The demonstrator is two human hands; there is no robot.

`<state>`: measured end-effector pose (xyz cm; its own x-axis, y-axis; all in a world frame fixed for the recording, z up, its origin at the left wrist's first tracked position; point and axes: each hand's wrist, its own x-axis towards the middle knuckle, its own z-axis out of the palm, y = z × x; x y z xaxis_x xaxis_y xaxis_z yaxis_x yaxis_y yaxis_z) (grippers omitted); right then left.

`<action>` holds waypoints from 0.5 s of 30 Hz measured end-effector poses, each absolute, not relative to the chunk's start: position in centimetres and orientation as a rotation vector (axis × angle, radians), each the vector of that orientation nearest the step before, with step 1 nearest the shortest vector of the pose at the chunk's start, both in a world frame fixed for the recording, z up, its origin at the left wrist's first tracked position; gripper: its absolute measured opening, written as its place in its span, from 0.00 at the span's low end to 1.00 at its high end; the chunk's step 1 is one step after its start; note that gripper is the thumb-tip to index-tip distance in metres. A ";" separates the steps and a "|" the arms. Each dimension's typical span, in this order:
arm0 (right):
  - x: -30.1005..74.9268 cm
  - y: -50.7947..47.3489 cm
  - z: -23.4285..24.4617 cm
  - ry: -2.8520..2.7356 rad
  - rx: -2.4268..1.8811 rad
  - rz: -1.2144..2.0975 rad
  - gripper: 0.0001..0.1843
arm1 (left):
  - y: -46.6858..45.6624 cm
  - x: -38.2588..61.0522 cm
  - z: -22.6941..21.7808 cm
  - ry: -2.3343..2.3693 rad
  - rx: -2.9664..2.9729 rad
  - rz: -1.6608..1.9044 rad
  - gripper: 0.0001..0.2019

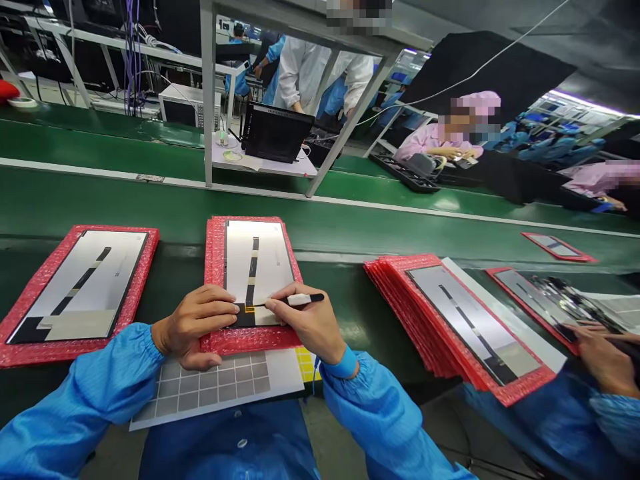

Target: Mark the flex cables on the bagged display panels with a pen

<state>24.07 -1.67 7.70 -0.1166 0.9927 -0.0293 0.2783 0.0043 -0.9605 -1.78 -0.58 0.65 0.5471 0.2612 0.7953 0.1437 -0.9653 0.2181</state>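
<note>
Right grip was found narrow, closed on a slim black-and-white pen, which is pinched between thumb and fingers. The pen is carried almost level across the view, its tip directed leftward at a small amber tab near the panel's near end. Left grip is held open and flat, closed on nothing, and is pressed on that same end of a thin display panel, just left of the pen tip.

The panel lies between and beyond the grips on a red bubble-wrap pad, which rests on a green conveyor belt. Its long axis runs away from the grips toward the belt's far side, slightly tilted in the view, with a short edge nearest the hands. A black tape strip follows this axis along the panel's centre.

The panel is judged light, stiff but fragile, with a slippery face. Hold is best taken by the long edges, with the pad left beneath. The pen is judged light and rigid, best held at mid-barrel.

Left of the left grip, a second panel lies on its own red pad. Right of the right grip, a stack of red pads is seen. Nearer the body than the grips, a grey gridded sheet lies. Far right, a co-worker's hand is seen.
</note>
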 end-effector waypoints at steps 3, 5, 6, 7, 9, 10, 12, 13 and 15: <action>24.2 -1.6 7.3 -1.522 -1.387 1.147 0.10 | -0.6 -1.6 0.6 0.351 2.645 1.406 0.27; 24.3 -1.6 7.0 -1.517 -1.391 1.160 0.11 | -0.7 -1.6 0.7 0.347 2.642 1.411 0.27; 24.4 -1.6 6.9 -1.513 -1.393 1.167 0.11 | -0.7 -1.6 0.7 0.345 2.641 1.413 0.27; 24.4 -1.6 6.9 -1.510 -1.394 1.174 0.12 | -0.7 -1.6 0.7 0.345 2.639 1.414 0.27; 24.4 -1.6 6.8 -1.507 -1.401 1.178 0.12 | -0.7 -1.6 0.7 0.350 2.639 1.415 0.27; 24.4 -1.7 6.9 -1.506 -1.403 1.177 0.12 | -0.7 -1.6 0.7 0.353 2.640 1.413 0.27; 24.4 -1.7 6.9 -1.506 -1.407 1.166 0.12 | -0.7 -1.6 0.7 0.359 2.639 1.412 0.27; 24.4 -1.7 6.9 -1.507 -1.408 1.158 0.11 | -0.7 -1.6 0.7 0.359 2.637 1.413 0.27; 24.4 -1.8 6.9 -1.510 -1.407 1.147 0.11 | -0.7 -1.6 0.7 0.356 2.636 1.413 0.27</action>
<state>24.40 -1.78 6.93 -0.1037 0.9936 -0.0450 0.3101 -0.0107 -0.9506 -1.60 -0.71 0.68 0.5338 0.2671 0.8023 0.1454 -0.9637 0.2240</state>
